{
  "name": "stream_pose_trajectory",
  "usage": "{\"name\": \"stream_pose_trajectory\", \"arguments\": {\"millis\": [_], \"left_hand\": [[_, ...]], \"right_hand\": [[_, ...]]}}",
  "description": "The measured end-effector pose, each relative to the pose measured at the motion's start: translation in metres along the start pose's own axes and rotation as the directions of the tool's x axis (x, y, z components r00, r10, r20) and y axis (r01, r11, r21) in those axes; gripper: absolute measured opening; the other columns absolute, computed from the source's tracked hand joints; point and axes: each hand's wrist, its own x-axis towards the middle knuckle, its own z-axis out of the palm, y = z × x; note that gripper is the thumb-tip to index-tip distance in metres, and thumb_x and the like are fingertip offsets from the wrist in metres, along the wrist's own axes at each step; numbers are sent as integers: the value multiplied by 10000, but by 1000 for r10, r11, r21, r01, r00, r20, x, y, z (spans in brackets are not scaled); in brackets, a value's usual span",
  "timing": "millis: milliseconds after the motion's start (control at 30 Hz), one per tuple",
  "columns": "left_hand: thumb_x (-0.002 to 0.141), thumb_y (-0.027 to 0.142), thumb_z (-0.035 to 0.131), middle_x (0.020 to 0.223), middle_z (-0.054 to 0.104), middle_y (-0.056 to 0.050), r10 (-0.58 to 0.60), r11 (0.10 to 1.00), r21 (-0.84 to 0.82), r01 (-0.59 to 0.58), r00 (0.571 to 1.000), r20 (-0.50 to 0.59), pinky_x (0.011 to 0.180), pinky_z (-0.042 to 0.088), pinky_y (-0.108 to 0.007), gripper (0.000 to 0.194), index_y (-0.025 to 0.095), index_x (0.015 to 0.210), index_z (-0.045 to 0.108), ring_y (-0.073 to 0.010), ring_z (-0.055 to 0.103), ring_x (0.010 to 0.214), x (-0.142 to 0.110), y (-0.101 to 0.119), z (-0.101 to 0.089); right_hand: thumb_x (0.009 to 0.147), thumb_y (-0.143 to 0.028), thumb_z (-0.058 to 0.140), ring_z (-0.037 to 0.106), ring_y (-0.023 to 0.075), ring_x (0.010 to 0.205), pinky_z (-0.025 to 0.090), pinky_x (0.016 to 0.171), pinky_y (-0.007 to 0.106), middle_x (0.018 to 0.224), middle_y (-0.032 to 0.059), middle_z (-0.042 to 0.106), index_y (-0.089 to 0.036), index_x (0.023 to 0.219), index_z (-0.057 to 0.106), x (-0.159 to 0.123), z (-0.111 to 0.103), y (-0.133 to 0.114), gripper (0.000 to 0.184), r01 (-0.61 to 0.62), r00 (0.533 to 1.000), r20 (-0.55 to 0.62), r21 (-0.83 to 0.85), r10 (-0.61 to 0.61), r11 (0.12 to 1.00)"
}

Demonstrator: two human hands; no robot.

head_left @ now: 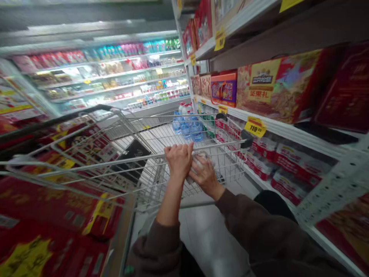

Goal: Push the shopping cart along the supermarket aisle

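A wire shopping cart (161, 156) stands tilted across the aisle in front of me. My left hand (178, 161) is closed round its metal top rail, with the knuckles up. Just to the right and slightly lower, my right hand (204, 175) presses a pale, crumpled, cloth-like wad (205, 156) against the cart's wire side. Its fingers are bent over the wad, whose exact kind is blurred. The two hands almost touch. Inside the basket lies a dark flat panel (132, 154) at the left.
Shelves on the right hold gift boxes (259, 86) above shrink-wrapped red-and-white packs (291, 161), with a yellow price tag (255, 127) on the edge. Red boxes (57, 207) are stacked close at left. Blue bottled-water packs (188, 126) stand beyond the cart, before a lit refrigerated display (115, 77).
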Motion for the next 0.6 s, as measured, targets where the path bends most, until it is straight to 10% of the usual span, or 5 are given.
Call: {"name": "stream_pose_trajectory", "arguments": {"millis": [133,333,433,600], "left_hand": [[1045,431,344,684,699,-29,13,1000,-2,-13,1000,-28,823,249,-394,503,212,698,634,-205,573,737,-4,2,-2],[1046,445,336,655,683,-25,2,1000,10,-1,999,-50,824,251,-391,525,210,666,613,-198,557,714,-3,6,-1],[1048,444,325,656,685,-28,-10,1000,21,11,999,-44,820,253,-392,534,208,663,610,-196,554,711,-1,11,1],[1049,441,317,659,683,-29,-9,999,46,10,1000,-26,824,266,-394,533,206,674,613,-192,549,713,1,11,1]], "right_hand": [[930,-190,605,478,265,1280,392,1085,492,1273,21,640,-301,1144,672,-27,-18,47,250,7,1000,21,-91,-5,996],[809,-66,570,478,300,1209,456,1007,525,1264,124,524,-222,1171,656,-67,-48,110,403,-492,869,-156,-156,470,856],[805,-37,534,476,295,1207,461,1010,537,1255,125,485,-228,1144,663,-49,-35,95,409,-635,755,-292,-105,587,765],[820,-17,516,460,287,1252,437,1071,521,1236,122,510,-233,1175,644,-14,-14,51,435,-586,789,-221,10,573,811]]}}
